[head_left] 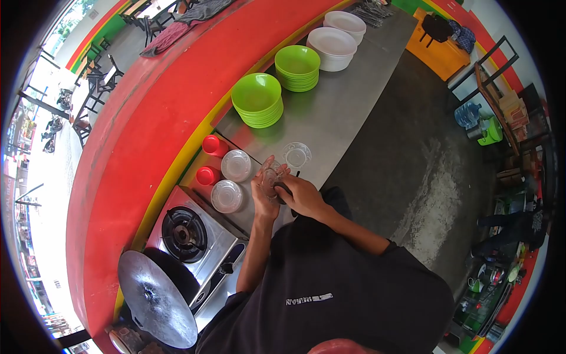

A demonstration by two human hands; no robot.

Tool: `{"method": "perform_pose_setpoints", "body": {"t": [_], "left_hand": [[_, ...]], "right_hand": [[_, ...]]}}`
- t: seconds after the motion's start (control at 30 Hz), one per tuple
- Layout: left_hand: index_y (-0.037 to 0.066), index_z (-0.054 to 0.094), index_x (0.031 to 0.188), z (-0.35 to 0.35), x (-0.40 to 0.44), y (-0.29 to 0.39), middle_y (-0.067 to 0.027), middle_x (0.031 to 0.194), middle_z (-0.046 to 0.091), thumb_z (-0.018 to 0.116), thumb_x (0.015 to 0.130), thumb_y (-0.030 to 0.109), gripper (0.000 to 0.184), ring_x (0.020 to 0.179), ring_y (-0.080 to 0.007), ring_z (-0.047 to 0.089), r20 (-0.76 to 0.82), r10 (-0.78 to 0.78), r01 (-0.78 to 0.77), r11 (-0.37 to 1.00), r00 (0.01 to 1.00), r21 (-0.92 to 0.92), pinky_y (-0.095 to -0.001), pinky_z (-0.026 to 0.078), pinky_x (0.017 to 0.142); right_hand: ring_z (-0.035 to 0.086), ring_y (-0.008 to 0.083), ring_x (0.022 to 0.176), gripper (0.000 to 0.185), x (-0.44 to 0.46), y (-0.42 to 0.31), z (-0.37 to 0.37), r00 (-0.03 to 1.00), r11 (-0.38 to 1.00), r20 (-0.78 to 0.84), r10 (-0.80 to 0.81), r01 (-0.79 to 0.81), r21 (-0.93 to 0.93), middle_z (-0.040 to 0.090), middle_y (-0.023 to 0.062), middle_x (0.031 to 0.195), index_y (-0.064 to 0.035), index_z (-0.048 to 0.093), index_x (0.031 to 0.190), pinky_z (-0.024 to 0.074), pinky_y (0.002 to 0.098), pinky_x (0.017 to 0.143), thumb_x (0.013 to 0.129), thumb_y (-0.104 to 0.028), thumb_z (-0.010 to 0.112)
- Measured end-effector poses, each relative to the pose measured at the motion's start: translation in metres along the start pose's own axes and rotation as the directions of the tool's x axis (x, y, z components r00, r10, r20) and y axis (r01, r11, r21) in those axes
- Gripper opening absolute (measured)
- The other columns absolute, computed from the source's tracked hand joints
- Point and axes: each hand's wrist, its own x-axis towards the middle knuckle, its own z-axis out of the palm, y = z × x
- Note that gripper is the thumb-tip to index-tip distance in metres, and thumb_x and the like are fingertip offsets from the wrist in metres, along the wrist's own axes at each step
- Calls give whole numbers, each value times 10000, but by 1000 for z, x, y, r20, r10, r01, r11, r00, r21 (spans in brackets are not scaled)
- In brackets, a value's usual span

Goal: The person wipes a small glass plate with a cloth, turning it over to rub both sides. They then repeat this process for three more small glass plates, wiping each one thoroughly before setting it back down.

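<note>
At the frame's centre, the left hand cups a clear dish; the right hand curls over its right edge — exact pinch unclear. Seemingly two-handed handling; the next move likely calls for steady support.

The small round glass dish is colourless; the flat round glass saucer shows pale patterning. Stacked round bowls are lime green; stacked round plates, white; cylindrical cups, red. The metal worktop is silver-grey; the low wall, red edged with yellow; the fabric shirt, black with white lettering.
</note>
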Motion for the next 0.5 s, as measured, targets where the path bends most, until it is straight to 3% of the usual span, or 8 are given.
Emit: {"method": "perform_pose_setpoints", "body": {"t": [0.03,0.13,0.23,0.33,0.43,0.47,0.5], "left_hand": [[61,398,1478,2,-1,-1,-215,1236,611,398,935,544,727,1151,-320,577,-29,-4,5,1000,1000,14,-438,431,1039],[63,428,1456,5,-2,-5,-215,1195,632,395,931,553,718,1131,-324,597,-51,-47,46,999,998,-13,-442,462,1005],[59,459,1431,13,-6,-6,-217,1172,643,398,935,589,728,1122,-329,609,13,-118,119,989,993,-88,-445,481,984],[58,477,1416,21,-8,-1,-219,1188,638,394,960,591,706,1136,-323,608,45,-136,141,980,990,-142,-420,475,1000],[59,488,1409,23,-7,-1,-184,1249,622,385,998,541,641,1171,-290,594,72,-56,63,994,996,-88,-391,445,1040],[60,474,1422,25,-12,-2,-132,1330,582,370,1024,462,575,1231,-249,557,-80,-57,49,993,995,-108,-371,403,1082],[76,474,1422,20,-10,-4,-113,1328,579,380,1006,494,596,1231,-250,554,-56,-41,35,995,998,-96,-391,415,1064]], "right_hand": [[641,395,888,272,-1,-5,-3,997,999,75,21,-23,25,654,202,938,19,595,1039,501,476,748,927,-228,618],[639,407,854,259,4,-16,-5,992,977,8,-124,121,175,647,215,880,16,592,1023,495,477,746,952,-234,588],[636,408,847,243,11,-24,-3,999,959,-15,-43,46,279,652,208,887,4,592,1012,492,473,744,979,-234,555],[631,405,830,240,17,-37,-5,988,955,-153,-3,48,293,652,207,883,3,588,1005,490,462,734,995,-232,539],[627,388,824,242,25,-38,-6,955,977,-292,54,10,214,638,190,887,9,588,1003,493,451,726,984,-231,563],[626,383,825,245,27,-36,-7,944,988,-328,35,16,154,633,182,891,7,591,1002,495,448,724,976,-236,578],[626,378,826,249,30,-32,-8,931,995,-363,14,21,94,628,174,894,6,594,1001,497,445,722,968,-241,592]]}}
